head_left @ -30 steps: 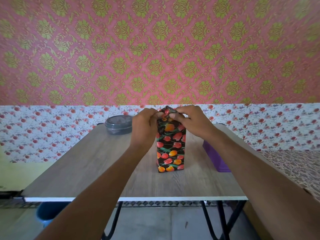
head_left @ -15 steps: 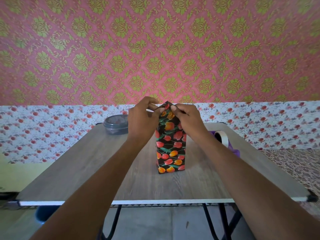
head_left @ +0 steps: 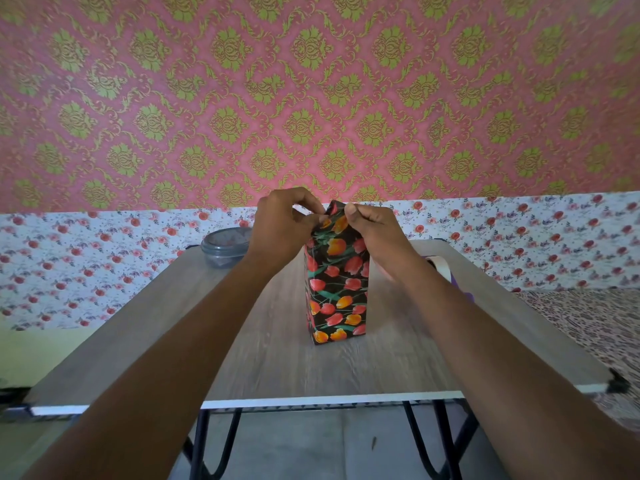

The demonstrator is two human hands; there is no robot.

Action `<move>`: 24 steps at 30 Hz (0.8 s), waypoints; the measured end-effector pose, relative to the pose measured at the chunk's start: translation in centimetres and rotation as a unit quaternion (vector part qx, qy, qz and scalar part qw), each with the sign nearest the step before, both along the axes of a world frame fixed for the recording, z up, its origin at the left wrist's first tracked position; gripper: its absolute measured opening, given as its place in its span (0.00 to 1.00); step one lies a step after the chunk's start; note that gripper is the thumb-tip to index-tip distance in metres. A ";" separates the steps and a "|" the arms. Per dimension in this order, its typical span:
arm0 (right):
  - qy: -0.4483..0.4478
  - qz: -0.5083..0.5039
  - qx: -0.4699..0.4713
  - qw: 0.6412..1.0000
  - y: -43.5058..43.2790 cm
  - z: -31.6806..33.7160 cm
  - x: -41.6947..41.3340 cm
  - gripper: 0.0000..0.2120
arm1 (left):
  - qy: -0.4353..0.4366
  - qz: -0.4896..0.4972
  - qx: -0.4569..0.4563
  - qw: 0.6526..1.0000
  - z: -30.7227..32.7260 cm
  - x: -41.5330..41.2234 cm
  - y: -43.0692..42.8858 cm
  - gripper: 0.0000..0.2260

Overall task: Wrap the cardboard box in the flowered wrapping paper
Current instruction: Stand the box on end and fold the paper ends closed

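Centre frame: left hand (head_left: 280, 233) and right hand (head_left: 377, 233), fingers (head_left: 353, 211) curled, pinch flowered wrapping paper (head_left: 337, 289) atop the covered, upright cardboard box, apparently to crease its end fold shut.

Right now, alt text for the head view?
A person's left-hand grip and right-hand grip pinch the top folds of flowered wrapping paper covering a tall upright box on a wooden table. A grey lidded container sits behind left; a tape roll behind the right arm.
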State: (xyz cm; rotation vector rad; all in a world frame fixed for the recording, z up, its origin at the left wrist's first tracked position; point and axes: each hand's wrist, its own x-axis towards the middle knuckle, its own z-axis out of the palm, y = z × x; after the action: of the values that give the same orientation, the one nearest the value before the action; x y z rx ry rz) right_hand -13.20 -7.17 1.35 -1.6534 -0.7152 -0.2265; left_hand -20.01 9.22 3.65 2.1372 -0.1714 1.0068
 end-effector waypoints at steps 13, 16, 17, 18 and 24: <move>-0.010 -0.115 0.052 0.992 1.2 -0.4 -0.3 0.26 | -0.001 -0.028 -0.040 0.999 -0.4 -0.6 -1.0 0.04; -0.031 -0.128 0.038 0.991 1.5 -0.2 -0.6 0.22 | 0.000 0.024 0.006 1.000 -0.5 -0.7 -1.2 0.07; -0.042 -0.128 0.030 0.990 1.6 -0.2 -0.8 0.20 | -0.006 0.042 0.010 0.999 -0.5 -0.6 -1.2 0.05; -0.054 -0.127 0.021 0.990 1.6 -0.2 -1.0 0.19 | -0.011 0.054 0.009 0.998 -0.6 -0.5 -1.2 0.04; -0.077 -0.089 0.019 0.993 1.0 0.2 -1.1 0.09 | -0.012 0.078 -0.011 0.997 -1.0 -0.5 -1.2 0.08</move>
State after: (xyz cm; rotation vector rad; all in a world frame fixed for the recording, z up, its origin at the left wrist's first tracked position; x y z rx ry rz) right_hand -14.34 -6.14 1.57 -1.6779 -0.6748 -0.4973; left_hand -20.52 8.05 2.62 2.1454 -0.0053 1.1188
